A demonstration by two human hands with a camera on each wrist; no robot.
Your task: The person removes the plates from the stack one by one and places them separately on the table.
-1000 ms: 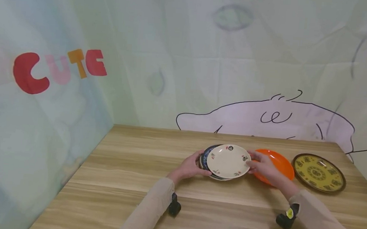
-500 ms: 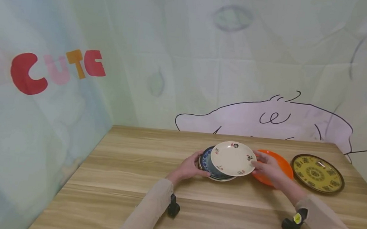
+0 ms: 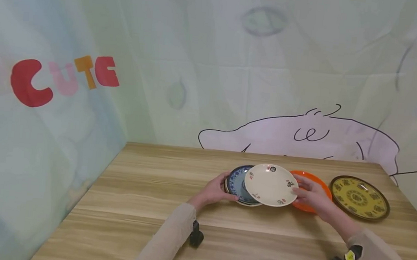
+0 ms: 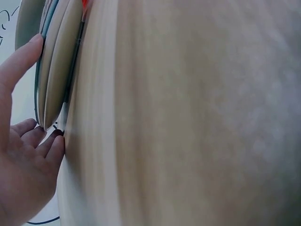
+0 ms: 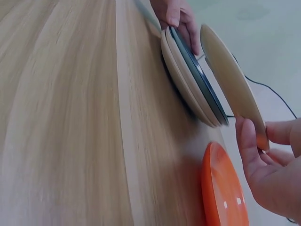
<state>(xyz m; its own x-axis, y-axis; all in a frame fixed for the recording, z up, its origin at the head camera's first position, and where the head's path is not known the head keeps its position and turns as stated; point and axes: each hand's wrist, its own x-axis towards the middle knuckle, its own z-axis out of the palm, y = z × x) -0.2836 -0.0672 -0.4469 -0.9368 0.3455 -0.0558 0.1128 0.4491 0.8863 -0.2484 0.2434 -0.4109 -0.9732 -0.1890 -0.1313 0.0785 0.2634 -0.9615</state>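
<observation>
My right hand point(image 3: 313, 196) pinches the right rim of a cream-white plate point(image 3: 270, 186) with small dark and red motifs. In the right wrist view that plate is raised, with a gap between it and the stack below. The stack's top is a blue patterned plate point(image 3: 236, 184), partly hidden in the head view; pale plates point(image 5: 188, 89) lie under it. At the stack's left edge my left hand point(image 3: 215, 189) grips the rim, thumb point(image 4: 32, 47) on the blue plate and fingers at the lower edge.
An orange plate point(image 3: 323, 192) lies on the wooden table point(image 3: 144, 194), partly behind the right hand. Farther right is a yellow-green plate point(image 3: 359, 197) with a brown rim and dark patterns. A printed cloth backdrop point(image 3: 184, 63) stands behind the table.
The cream-white plate has shifted right with my right hand, rising and then dropping slightly, uncovering more of the blue plate. My left hand has stayed at the stack.
</observation>
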